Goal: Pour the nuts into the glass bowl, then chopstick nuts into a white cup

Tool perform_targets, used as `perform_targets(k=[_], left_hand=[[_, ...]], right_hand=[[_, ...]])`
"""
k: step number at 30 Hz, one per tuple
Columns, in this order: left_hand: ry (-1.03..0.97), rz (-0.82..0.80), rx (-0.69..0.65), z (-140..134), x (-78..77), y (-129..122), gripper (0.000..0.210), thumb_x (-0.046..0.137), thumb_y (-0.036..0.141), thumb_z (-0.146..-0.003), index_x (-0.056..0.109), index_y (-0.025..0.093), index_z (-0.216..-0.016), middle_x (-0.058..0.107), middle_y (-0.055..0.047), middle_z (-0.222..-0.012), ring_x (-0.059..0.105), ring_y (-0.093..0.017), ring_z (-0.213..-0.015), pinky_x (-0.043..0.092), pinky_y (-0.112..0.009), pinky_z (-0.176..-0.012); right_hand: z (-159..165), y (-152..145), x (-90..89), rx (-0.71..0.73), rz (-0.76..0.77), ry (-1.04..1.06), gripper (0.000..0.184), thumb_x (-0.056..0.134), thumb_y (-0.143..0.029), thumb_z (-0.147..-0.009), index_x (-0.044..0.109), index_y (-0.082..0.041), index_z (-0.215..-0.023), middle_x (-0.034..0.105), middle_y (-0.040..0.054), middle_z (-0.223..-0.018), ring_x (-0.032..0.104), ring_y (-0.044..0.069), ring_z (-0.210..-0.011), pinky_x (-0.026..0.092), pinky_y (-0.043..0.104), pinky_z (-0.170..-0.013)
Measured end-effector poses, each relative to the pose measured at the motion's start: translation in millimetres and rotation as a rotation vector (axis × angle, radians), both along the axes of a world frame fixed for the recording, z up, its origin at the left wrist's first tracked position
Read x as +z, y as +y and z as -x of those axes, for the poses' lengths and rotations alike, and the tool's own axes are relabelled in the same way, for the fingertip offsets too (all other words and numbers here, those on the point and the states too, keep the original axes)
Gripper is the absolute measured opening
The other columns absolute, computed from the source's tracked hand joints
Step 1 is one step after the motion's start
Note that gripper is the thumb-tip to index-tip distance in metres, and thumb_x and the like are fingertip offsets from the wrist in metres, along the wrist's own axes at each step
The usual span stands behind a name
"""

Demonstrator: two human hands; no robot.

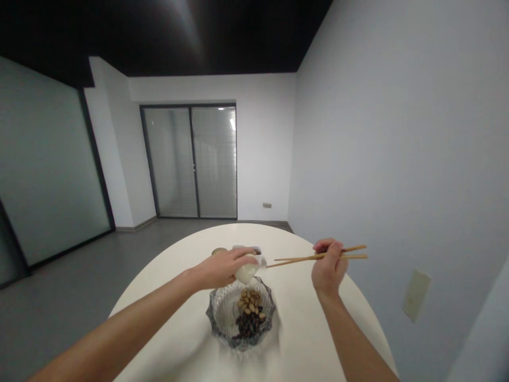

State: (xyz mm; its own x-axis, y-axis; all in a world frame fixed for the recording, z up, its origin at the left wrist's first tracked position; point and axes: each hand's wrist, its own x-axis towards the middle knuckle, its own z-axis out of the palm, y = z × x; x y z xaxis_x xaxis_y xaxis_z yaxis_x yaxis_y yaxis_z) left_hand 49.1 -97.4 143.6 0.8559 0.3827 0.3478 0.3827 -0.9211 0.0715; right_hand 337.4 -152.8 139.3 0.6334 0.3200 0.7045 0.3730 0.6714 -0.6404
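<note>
A clear glass bowl [212,313] with a scalloped rim stands on the round white table [306,329]. In it lie tan nuts or seeds [249,301] and a heap of small dark pieces [248,324]. Just above the bowl's far rim, my left hand [228,265] is closed around a small pale cup [246,272]; its contents cannot be made out. Off to the right, clear of the bowl, my right hand [330,265] grips a pair of wooden chopsticks [294,260], their tips pointing left toward the cup.
Behind my left hand is a white dish [259,258] with something dark in it, partly hidden. A round yellowish container [218,251] stands beside it. A white wall [397,159] runs close along the right. Glass doors [191,164] are at the back.
</note>
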Motion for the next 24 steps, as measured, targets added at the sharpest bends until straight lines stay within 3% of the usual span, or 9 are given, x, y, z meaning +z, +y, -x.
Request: perform_targets(k=[3,6,12,15,18,21,24], left_hand=[[-0.211,0.161,0.101,10.7,-12.7,8.4,0.075,0.080,0.020,-0.078,0.043,0.031,-0.143,0.052,-0.009,-0.152,0.060,-0.030,-0.130,0.049,-0.040,-0.107],[-0.392,0.288,0.159,18.8,-24.9,15.4,0.079,0.085,0.023,-0.072,0.042,0.027,-0.139,0.056,-0.011,-0.145,0.060,-0.033,-0.127,0.049,-0.045,-0.107],[-0.824,0.348,0.272,28.5,-39.0,29.8,0.081,0.085,0.038,-0.074,0.040,0.024,-0.140,0.059,-0.010,-0.138,0.061,-0.031,-0.127,0.045,-0.047,-0.111],[-0.957,0.383,0.395,35.6,-49.8,35.4,0.074,0.085,0.045,-0.074,0.047,0.023,-0.134,0.063,-0.010,-0.133,0.064,-0.032,-0.123,0.046,-0.048,-0.110],[-1.005,0.402,0.454,45.5,-69.0,36.5,0.073,0.089,0.047,-0.069,0.051,0.023,-0.127,0.067,-0.010,-0.127,0.067,-0.033,-0.118,0.049,-0.049,-0.108],[-0.985,0.463,0.443,56.5,-88.7,34.5,0.067,0.088,0.045,-0.072,0.054,0.023,-0.125,0.070,-0.010,-0.123,0.069,-0.032,-0.116,0.051,-0.050,-0.106],[-0.938,0.510,0.437,66.4,-98.6,31.9,0.069,0.090,0.044,-0.068,0.055,0.022,-0.124,0.071,-0.010,-0.121,0.069,-0.033,-0.114,0.051,-0.051,-0.105]], right_hand=[[-0.7,1.4,-1.4,-0.007,-0.009,0.007,0.072,0.034,-0.084,-0.097,0.056,-0.024,-0.065,0.053,-0.0002,-0.058,0.048,0.018,-0.055,0.034,0.031,-0.053],[-0.3,2.6,-3.4,0.011,0.007,-0.008,0.071,0.033,-0.081,-0.100,0.057,-0.023,-0.066,0.052,-0.0008,-0.058,0.048,0.017,-0.053,0.034,0.030,-0.052],[6.6,7.1,-3.4,0.084,-0.006,-0.168,0.063,0.037,-0.071,-0.105,0.057,-0.023,-0.069,0.061,0.0016,-0.066,0.059,0.019,-0.064,0.048,0.031,-0.066],[14.2,20.7,-2.2,0.153,0.196,-0.312,0.057,0.037,-0.064,-0.108,0.063,-0.022,-0.079,0.063,0.0003,-0.068,0.058,0.017,-0.059,0.047,0.030,-0.064],[24.7,46.4,-2.9,0.123,0.441,-0.585,0.048,0.042,-0.053,-0.107,0.071,-0.020,-0.088,0.072,0.0050,-0.082,0.067,0.022,-0.076,0.049,0.032,-0.073],[35.8,78.7,-8.8,0.101,0.732,-0.846,0.027,0.063,-0.043,-0.098,0.077,-0.020,-0.099,0.076,0.0081,-0.098,0.071,0.024,-0.093,0.049,0.033,-0.085],[43.3,109.5,-20.0,0.149,0.961,-0.973,0.048,0.081,-0.046,-0.085,0.074,-0.018,-0.123,0.072,0.0144,-0.123,0.069,0.030,-0.112,0.049,0.033,-0.091]])
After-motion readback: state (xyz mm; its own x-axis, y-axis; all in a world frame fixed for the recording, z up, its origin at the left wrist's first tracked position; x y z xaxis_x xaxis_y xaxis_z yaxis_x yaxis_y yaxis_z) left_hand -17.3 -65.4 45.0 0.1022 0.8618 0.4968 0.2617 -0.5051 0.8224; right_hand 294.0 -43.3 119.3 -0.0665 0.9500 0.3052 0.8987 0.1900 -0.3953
